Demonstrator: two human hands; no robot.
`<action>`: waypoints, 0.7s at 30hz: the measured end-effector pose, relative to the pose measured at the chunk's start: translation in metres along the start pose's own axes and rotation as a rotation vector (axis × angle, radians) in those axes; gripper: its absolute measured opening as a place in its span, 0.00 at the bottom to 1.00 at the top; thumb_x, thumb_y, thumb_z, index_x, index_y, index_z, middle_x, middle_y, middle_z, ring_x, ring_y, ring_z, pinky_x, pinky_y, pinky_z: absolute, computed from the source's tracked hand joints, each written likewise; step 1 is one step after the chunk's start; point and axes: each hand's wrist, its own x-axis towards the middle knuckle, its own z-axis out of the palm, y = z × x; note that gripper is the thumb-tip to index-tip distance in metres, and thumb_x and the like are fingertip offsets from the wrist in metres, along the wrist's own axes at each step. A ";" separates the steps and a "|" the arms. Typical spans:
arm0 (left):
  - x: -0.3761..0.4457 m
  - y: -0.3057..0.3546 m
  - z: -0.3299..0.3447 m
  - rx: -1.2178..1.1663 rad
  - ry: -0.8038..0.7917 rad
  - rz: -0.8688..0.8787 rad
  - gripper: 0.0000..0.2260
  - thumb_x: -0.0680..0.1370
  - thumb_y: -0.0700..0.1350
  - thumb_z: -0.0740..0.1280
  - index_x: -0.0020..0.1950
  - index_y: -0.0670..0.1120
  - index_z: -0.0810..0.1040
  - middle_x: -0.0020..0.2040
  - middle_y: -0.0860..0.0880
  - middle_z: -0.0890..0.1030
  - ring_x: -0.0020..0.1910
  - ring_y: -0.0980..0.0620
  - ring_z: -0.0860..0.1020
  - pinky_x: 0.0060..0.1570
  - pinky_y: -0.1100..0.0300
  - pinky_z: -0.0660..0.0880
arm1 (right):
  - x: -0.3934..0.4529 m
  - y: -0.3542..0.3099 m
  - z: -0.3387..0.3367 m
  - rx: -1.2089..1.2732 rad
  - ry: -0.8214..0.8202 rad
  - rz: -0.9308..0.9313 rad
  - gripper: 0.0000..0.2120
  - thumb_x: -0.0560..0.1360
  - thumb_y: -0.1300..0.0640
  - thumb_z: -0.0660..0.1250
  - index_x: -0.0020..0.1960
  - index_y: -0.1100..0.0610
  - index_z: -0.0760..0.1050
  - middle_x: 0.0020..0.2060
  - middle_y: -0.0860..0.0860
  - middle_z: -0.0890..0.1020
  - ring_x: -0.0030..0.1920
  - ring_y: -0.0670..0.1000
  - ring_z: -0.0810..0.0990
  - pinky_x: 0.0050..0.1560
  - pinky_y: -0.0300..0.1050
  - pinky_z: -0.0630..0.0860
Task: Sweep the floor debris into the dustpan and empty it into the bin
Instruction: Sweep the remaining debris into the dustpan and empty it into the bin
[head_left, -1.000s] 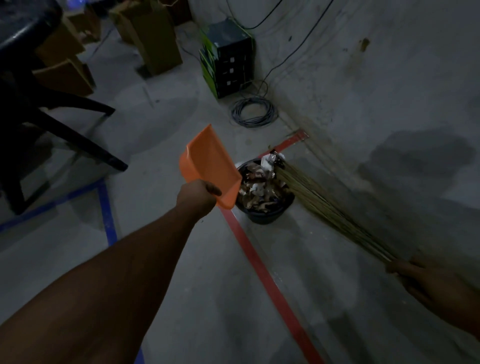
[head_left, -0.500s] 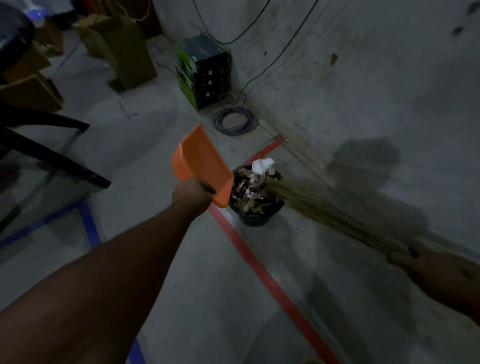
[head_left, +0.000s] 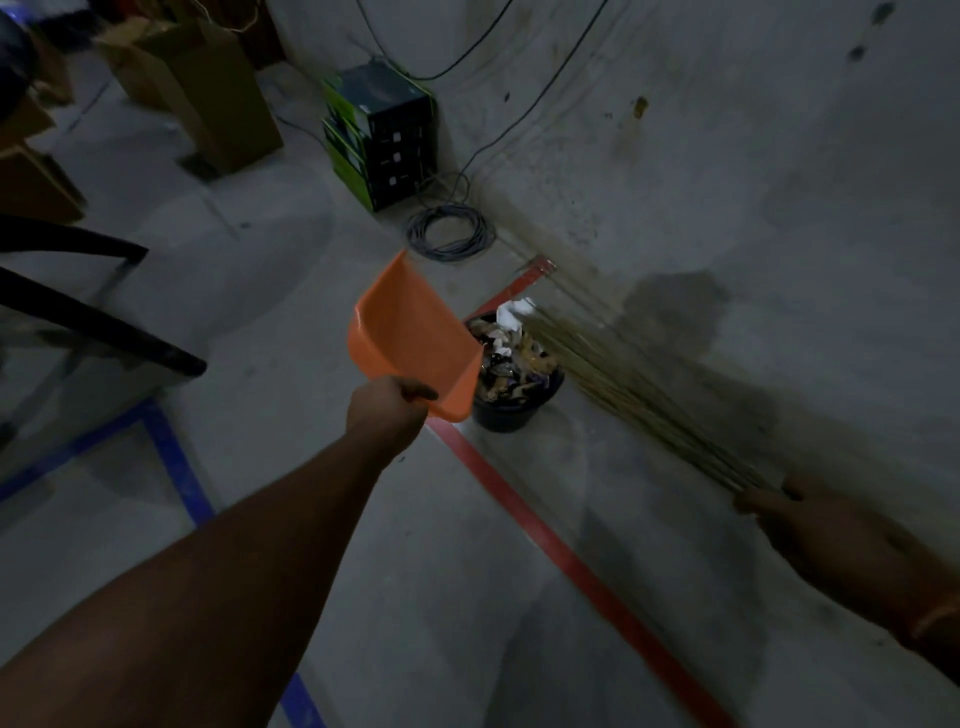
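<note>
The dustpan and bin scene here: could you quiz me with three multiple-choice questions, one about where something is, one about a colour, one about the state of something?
1. Where does the coiled cable lie?
A. Inside the bin
B. On the floor by the stacked boxes near the wall
C. Over the person's arm

2. What colour is the dustpan?
A. Orange
B. Green
C. White

3. What state is the bin in?
A. Empty
B. Tipped on its side
C. Upright and heaped with rubbish

Answers:
1. B, the coiled cable rests on the floor beside the stacked boxes, beyond the bin.
2. A, the dustpan in the left hand is plainly orange.
3. C, the bin stands upright with scraps piled to its rim, while the broom held by the right hand reaches over it.
</note>
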 end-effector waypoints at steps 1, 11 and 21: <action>-0.002 -0.007 -0.003 -0.053 0.003 -0.022 0.16 0.75 0.38 0.66 0.56 0.54 0.86 0.39 0.47 0.84 0.36 0.48 0.83 0.36 0.58 0.80 | -0.003 -0.012 0.011 0.009 -0.086 -0.073 0.15 0.66 0.60 0.77 0.51 0.49 0.80 0.34 0.45 0.69 0.27 0.41 0.64 0.29 0.28 0.56; 0.007 -0.109 -0.076 -0.411 -0.021 -0.063 0.15 0.76 0.34 0.68 0.53 0.53 0.87 0.49 0.43 0.86 0.30 0.50 0.74 0.26 0.61 0.68 | 0.000 -0.165 0.077 0.371 0.079 -0.048 0.13 0.76 0.51 0.66 0.57 0.36 0.74 0.47 0.38 0.79 0.47 0.35 0.77 0.50 0.28 0.69; 0.064 -0.249 -0.186 -0.513 -0.154 0.020 0.18 0.78 0.32 0.65 0.54 0.52 0.87 0.45 0.44 0.86 0.29 0.50 0.74 0.28 0.59 0.69 | 0.018 -0.394 0.098 1.013 0.109 0.348 0.09 0.79 0.61 0.65 0.51 0.48 0.78 0.29 0.53 0.80 0.21 0.52 0.72 0.23 0.41 0.70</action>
